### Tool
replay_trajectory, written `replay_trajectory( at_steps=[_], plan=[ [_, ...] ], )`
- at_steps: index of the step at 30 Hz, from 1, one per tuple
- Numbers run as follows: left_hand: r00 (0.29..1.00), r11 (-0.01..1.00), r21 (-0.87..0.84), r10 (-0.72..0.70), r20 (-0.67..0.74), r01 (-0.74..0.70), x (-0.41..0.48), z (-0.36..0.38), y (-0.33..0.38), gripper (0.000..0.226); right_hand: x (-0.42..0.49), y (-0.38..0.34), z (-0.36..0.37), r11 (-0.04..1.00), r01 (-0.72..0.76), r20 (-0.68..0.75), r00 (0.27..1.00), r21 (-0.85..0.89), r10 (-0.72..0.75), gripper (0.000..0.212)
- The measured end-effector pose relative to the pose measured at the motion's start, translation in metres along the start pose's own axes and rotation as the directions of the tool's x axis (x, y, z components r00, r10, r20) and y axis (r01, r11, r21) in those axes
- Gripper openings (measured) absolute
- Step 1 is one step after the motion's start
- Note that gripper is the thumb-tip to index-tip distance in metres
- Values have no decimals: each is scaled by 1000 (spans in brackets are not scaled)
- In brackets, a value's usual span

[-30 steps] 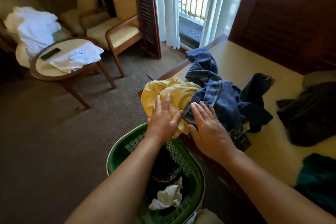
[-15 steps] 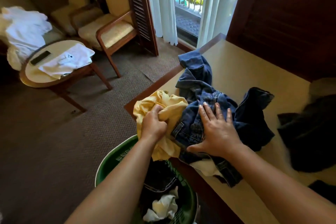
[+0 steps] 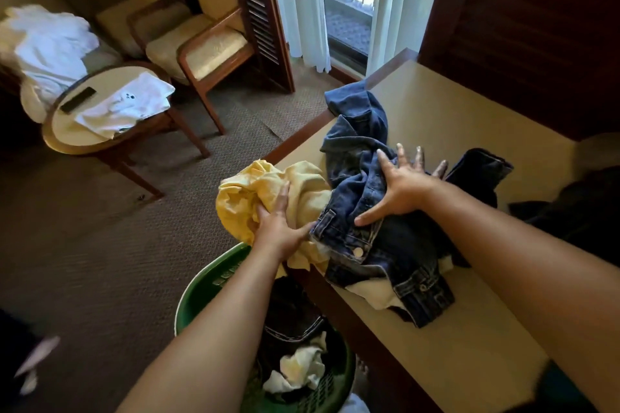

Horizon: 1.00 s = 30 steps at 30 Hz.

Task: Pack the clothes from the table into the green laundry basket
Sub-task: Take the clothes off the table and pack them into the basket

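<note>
Brown woven carpet (image 3: 100, 245), wooden armchairs (image 3: 214, 54) with cream cushions, round side table (image 3: 63, 134) carrying a white cloth (image 3: 127, 104) and a slim dark device (image 3: 78, 99), sheer white curtains (image 3: 298, 0) either side of a daylit glass door (image 3: 349, 0) past the worktop's (image 3: 469, 117) far corner, dark louvred shutter (image 3: 258, 10)

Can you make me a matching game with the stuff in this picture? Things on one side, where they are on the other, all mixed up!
Things
1. crumpled yellow garment
2. dark blue denim jacket
3. round green plastic laundry basket
4. folded white cloth

Places
A. on the small round wooden side table
B. down beside the big cream-topped table
C. under the spread right hand
D. gripped by the left hand

Pairs: 1-D, 2-C, 3-B, 4-A
</note>
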State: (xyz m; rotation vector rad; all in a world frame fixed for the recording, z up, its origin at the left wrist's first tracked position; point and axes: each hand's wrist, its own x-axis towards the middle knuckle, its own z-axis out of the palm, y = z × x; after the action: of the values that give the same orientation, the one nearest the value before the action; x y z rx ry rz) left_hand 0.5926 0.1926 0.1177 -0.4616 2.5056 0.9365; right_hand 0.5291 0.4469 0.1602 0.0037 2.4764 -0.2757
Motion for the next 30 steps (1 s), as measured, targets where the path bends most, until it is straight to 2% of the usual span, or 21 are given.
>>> replay_trajectory(
  at_steps=[3,5,9,13,16,20,26,30],
  plan=[
    [999,1000,-18,-2,-33,1,5,1,-6,109,11,3,9,995,-58,108,993,82,49,163],
    [999,1000,-10,-5,-46,4,8,1,-8,110,14,1,26,993,-79,126,990,92,67,163],
    [996,1000,12,-11,-94,12,16,6,-12,102,13,-4,44,994,-108,18,994,25,107,156],
    [985,999,-12,39,-166,-42,16,8,-22,84,4,-10,55,993,-110,-86,990,48,114,137],
    [972,995,-32,90,-216,-99,8,5,-34,74,-13,-20,76,984,-44,-170,983,173,74,114],
    [970,981,-169,54,-236,-96,-19,-3,-62,68,-47,-42,116,966,65,-283,959,251,9,90],
    [971,952,-304,-43,-234,-32,-70,-18,-147,54,-109,-91,167,953,186,-421,904,241,-70,74],
    [955,948,-318,-62,-290,-34,-106,-35,-205,47,-147,-141,217,942,280,-491,856,185,-158,70]
  ],
)
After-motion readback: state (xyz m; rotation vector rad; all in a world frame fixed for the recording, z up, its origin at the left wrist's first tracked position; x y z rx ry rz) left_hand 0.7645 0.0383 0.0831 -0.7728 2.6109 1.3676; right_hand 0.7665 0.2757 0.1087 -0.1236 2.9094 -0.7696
